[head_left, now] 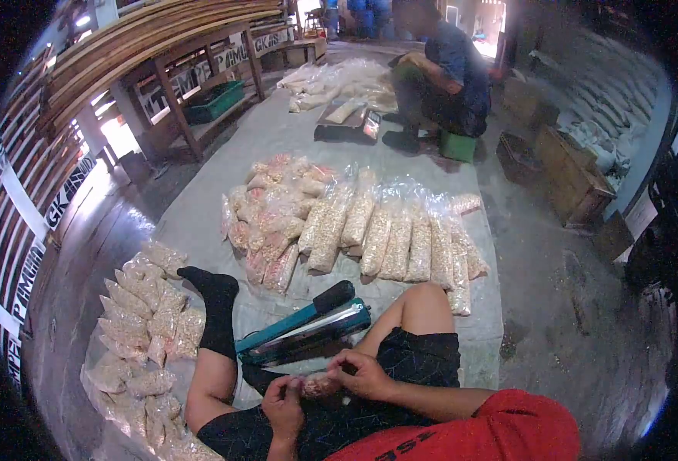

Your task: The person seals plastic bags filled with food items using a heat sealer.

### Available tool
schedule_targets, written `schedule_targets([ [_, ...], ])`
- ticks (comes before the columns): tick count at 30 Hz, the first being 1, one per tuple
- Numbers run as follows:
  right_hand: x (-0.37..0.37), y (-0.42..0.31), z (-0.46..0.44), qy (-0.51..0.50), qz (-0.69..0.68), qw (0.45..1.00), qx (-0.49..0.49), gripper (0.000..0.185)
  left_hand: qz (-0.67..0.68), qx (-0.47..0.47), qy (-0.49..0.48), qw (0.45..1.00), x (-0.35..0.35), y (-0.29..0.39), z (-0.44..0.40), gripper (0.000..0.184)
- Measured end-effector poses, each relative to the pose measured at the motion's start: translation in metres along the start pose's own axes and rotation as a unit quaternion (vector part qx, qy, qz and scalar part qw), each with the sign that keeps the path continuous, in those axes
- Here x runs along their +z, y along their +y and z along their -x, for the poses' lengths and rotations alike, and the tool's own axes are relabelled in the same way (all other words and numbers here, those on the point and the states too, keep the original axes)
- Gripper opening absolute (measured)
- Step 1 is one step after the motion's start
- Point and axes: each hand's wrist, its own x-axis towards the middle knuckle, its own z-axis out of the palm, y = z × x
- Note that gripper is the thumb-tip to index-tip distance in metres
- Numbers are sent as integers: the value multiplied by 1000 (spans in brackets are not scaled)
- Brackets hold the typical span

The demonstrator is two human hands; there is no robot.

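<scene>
My left hand [284,406] and my right hand [363,375] are in front of my lap, fingers pinched on a small clear plastic bag of pale beans [318,386]. The left has one end of the bag and the right the other; my fingers partly hide it. Just beyond, between my legs, lies a teal hand-held bag sealer [281,334] with a black handle end, its two arms a little apart. Neither hand touches it.
Long filled bags [396,242] and smaller bags with reddish print [266,207] lie ahead on a pale sheet [193,200]. More filled bags [151,303] sit by my left leg. A person [439,77] sits on a green stool [457,146] beside a scale [347,123].
</scene>
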Motion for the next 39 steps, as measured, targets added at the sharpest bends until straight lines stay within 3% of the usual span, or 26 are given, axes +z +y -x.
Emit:
schedule_targets([
  [2,-3,-8,-4,11,-25,999,-40,21,-11,16,13,1000,1,-3,1,11],
  [5,-8,3,-5,-47,-8,999,-2,23,-33,28,1,999,1,-19,4,11],
  [7,-6,6,-2,-60,-13,998,5,24,65,-15,7,998,2,-21,4,15],
  [11,-7,-5,4,-36,42,998,9,20,34,-47,37,998,4,-18,7,19],
  [13,-14,-17,1,-24,63,997,38,16,-52,40,41,997,3,-28,7,20],
  [14,-28,-25,-7,10,146,984,-101,18,-53,40,40,997,2,-28,8,20],
  [15,-45,-38,-17,42,225,945,-236,22,-36,28,28,999,2,-18,9,20],
  [17,-97,-86,-60,99,373,834,-393,39,-16,13,11,1000,3,-19,11,19],
  [18,-117,-121,-82,170,460,789,-369,53,0,16,7,1000,3,-29,11,19],
  [19,-147,-134,-114,267,448,738,-428,46,18,20,5,1000,5,-34,11,19],
  [22,-244,-211,-205,412,545,525,-507,59,-19,37,2,999,1,-9,7,21],
  [24,-277,-251,-252,587,416,555,-418,60,28,37,4,999,3,-25,7,20],
  [25,-284,-260,-261,586,415,553,-422,60,74,30,5,997,5,-28,8,20],
  [27,-287,-273,-269,476,545,604,-333,60,57,30,6,998,6,-28,9,19],
  [28,-283,-273,-266,477,544,606,-332,60,36,30,2,999,4,-26,10,18],
  [30,-266,-261,-246,164,618,595,-487,59,3,31,-19,999,0,-19,8,18],
  [31,-257,-244,-230,174,605,626,-460,58,-26,33,-40,998,-1,-16,7,18],
  [32,-243,-225,-206,210,559,685,-417,63,-26,27,-41,998,-1,-17,7,18],
  [34,-228,-151,-155,266,502,762,-310,60,-21,119,-21,992,2,-21,4,17],
  [35,-219,-101,-120,261,432,849,-158,59,-20,116,-19,993,3,-20,4,17],
  [36,-205,-41,-80,253,482,838,-36,57,-18,112,-20,993,2,-18,3,16],
  [37,-199,-2,-42,63,487,859,146,56,-19,107,-22,994,1,-17,4,14],
  [38,-172,-10,-5,107,616,779,-36,55,-20,103,-20,994,0,-20,3,14],
  [39,-161,-2,11,149,574,805,-8,57,-25,123,-30,992,1,-24,1,12],
])
